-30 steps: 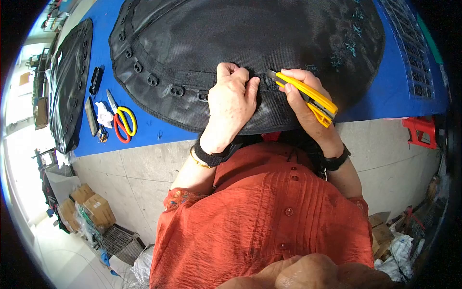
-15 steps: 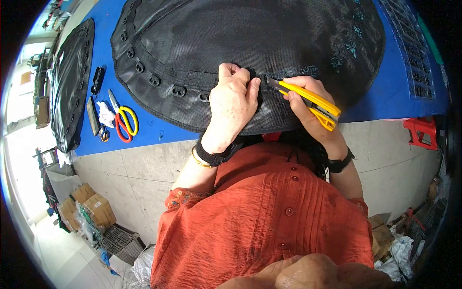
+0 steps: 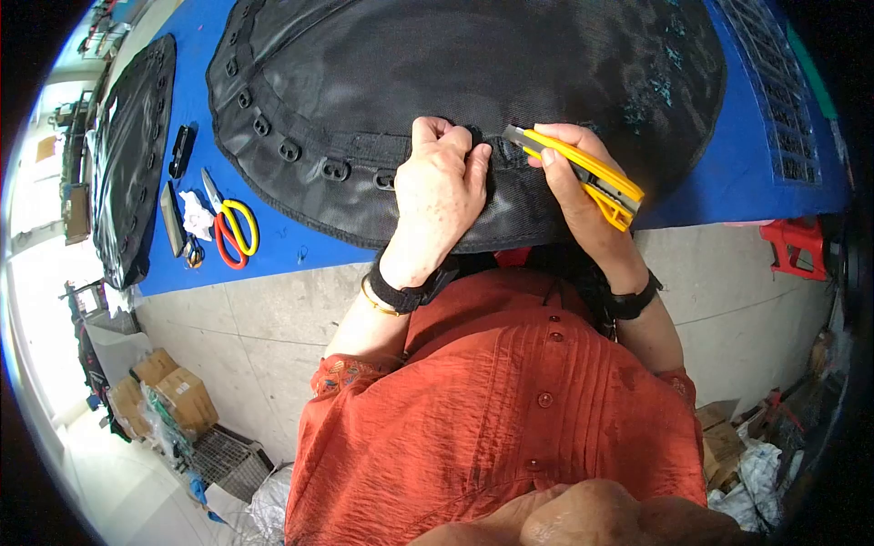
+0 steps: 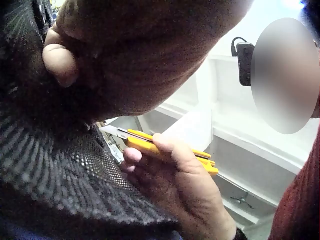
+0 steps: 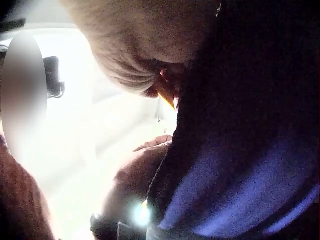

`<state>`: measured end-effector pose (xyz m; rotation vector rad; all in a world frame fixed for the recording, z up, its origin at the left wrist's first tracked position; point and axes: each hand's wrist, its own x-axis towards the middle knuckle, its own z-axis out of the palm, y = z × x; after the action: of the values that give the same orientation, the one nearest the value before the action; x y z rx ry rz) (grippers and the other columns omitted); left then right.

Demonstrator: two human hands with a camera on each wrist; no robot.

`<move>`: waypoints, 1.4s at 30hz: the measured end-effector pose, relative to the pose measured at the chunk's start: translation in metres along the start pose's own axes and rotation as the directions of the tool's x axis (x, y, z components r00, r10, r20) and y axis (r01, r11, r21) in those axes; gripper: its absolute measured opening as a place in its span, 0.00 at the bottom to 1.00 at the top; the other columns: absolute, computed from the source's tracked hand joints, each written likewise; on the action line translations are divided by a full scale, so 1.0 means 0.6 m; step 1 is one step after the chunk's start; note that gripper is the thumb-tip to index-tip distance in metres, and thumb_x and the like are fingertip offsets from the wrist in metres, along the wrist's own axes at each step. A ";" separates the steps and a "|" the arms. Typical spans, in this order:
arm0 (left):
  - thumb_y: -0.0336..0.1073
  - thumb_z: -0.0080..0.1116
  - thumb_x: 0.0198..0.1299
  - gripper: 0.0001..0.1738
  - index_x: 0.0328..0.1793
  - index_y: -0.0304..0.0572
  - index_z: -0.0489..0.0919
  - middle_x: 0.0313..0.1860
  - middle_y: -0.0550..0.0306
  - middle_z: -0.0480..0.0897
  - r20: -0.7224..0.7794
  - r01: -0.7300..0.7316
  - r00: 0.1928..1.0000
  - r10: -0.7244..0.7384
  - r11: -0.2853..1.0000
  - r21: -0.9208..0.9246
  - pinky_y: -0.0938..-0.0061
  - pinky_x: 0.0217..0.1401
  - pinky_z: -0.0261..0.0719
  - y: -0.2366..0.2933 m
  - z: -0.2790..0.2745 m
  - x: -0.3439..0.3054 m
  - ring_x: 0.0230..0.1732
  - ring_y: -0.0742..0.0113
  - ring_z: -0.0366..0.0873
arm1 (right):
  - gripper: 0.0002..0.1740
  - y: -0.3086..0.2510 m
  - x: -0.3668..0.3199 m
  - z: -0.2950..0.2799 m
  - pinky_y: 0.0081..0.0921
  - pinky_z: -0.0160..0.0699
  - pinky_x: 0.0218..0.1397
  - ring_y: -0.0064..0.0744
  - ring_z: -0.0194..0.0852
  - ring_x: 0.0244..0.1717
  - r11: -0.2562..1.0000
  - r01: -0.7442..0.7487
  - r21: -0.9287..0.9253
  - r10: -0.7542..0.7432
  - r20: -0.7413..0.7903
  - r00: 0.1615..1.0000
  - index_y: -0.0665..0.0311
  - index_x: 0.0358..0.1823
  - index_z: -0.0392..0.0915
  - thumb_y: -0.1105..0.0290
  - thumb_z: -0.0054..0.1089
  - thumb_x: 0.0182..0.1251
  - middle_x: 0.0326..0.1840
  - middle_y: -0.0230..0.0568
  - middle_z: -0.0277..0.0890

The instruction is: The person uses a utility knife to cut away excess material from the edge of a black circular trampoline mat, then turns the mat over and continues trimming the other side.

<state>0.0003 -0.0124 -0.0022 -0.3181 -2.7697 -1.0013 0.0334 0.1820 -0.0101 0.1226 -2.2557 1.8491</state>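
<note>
A large black mesh piece [image 3: 437,73] with dark oval fittings along its border lies over the blue table. The left hand [image 3: 440,196] grips a fold of its border strip, fingers curled and thumb alongside. Just right of it, the right hand [image 3: 587,196] holds a yellow utility knife [image 3: 596,177], the blade pointing left at the strip. In the left wrist view the knife [image 4: 145,145] is pinched between thumb and fingers of the right hand [image 4: 185,190], its blade beside the mesh [image 4: 75,170]. The right wrist view is dark; only a bit of yellow knife [image 5: 166,98] shows.
Scissors with red and yellow handles [image 3: 235,232], a black tool [image 3: 182,152] and white scrap [image 3: 197,217] lie on the blue table [image 3: 282,241] at left. Another black piece [image 3: 137,155] lies at the far left. A red stool [image 3: 797,248] stands right; cardboard boxes [image 3: 187,400] are on the floor.
The knife and right hand dipped slightly toward the person, then moved back up and left, the blade now nearer the border strip. The left hand keeps its grip, nearly still.
</note>
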 end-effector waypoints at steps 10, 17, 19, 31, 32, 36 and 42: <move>0.39 0.73 0.68 0.13 0.40 0.39 0.83 0.51 0.42 0.84 -0.001 -0.004 1.000 0.004 1.000 0.014 0.54 0.47 0.87 -0.001 0.000 0.001 0.43 0.39 0.88 | 0.12 0.013 -0.002 -0.007 0.38 0.83 0.57 0.39 0.88 0.47 0.996 0.023 -0.083 -0.019 0.053 0.998 0.59 0.59 0.83 0.65 0.64 0.81 0.45 0.38 0.90; 0.40 0.73 0.69 0.13 0.40 0.39 0.83 0.52 0.41 0.84 0.017 0.000 1.000 -0.001 1.000 0.026 0.53 0.46 0.87 -0.001 -0.002 -0.001 0.43 0.39 0.88 | 0.13 0.011 -0.001 -0.005 0.38 0.83 0.57 0.40 0.87 0.49 0.996 0.006 -0.085 -0.002 0.041 0.999 0.59 0.58 0.84 0.63 0.65 0.80 0.46 0.38 0.90; 0.40 0.72 0.69 0.13 0.40 0.38 0.84 0.52 0.42 0.83 0.011 -0.022 1.000 0.022 0.999 0.041 0.54 0.44 0.88 -0.001 -0.001 0.000 0.41 0.40 0.88 | 0.13 0.007 -0.001 -0.013 0.38 0.83 0.57 0.40 0.86 0.49 0.994 0.011 -0.112 -0.003 0.069 0.998 0.59 0.58 0.84 0.63 0.65 0.79 0.46 0.38 0.89; 0.40 0.73 0.69 0.13 0.40 0.39 0.83 0.52 0.41 0.84 0.015 0.002 1.000 -0.002 1.000 0.027 0.53 0.46 0.87 0.000 -0.002 -0.001 0.43 0.38 0.88 | 0.12 -0.009 -0.001 -0.006 0.34 0.84 0.53 0.35 0.87 0.46 0.994 -0.065 0.087 0.063 0.027 0.998 0.61 0.59 0.83 0.66 0.63 0.80 0.47 0.39 0.88; 0.40 0.73 0.69 0.13 0.40 0.39 0.83 0.52 0.41 0.84 0.014 0.000 1.000 0.000 1.000 0.026 0.53 0.46 0.87 0.000 -0.001 -0.002 0.43 0.38 0.88 | 0.12 -0.009 0.000 -0.003 0.34 0.84 0.54 0.35 0.87 0.46 0.991 -0.080 0.106 0.078 0.021 0.997 0.60 0.59 0.83 0.66 0.64 0.80 0.48 0.39 0.88; 0.40 0.73 0.69 0.13 0.40 0.40 0.83 0.53 0.41 0.84 0.011 -0.005 1.000 0.004 0.999 0.037 0.53 0.46 0.87 -0.001 0.001 -0.001 0.44 0.38 0.88 | 0.13 0.009 0.004 -0.004 0.36 0.84 0.56 0.39 0.87 0.49 0.997 0.015 -0.077 -0.013 0.026 1.000 0.60 0.59 0.83 0.64 0.64 0.80 0.49 0.39 0.89; 0.40 0.72 0.69 0.12 0.40 0.40 0.83 0.53 0.41 0.83 0.026 0.010 1.000 -0.010 1.000 0.025 0.53 0.47 0.88 0.001 -0.002 -0.001 0.45 0.38 0.88 | 0.13 0.013 0.003 -0.008 0.39 0.83 0.57 0.42 0.87 0.50 0.990 0.041 -0.135 -0.034 0.053 0.998 0.59 0.58 0.83 0.63 0.64 0.80 0.48 0.38 0.90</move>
<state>0.0011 -0.0125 -0.0008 -0.3162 -2.8069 -0.9713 0.0309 0.1885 -0.0161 0.1893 -2.3885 1.6855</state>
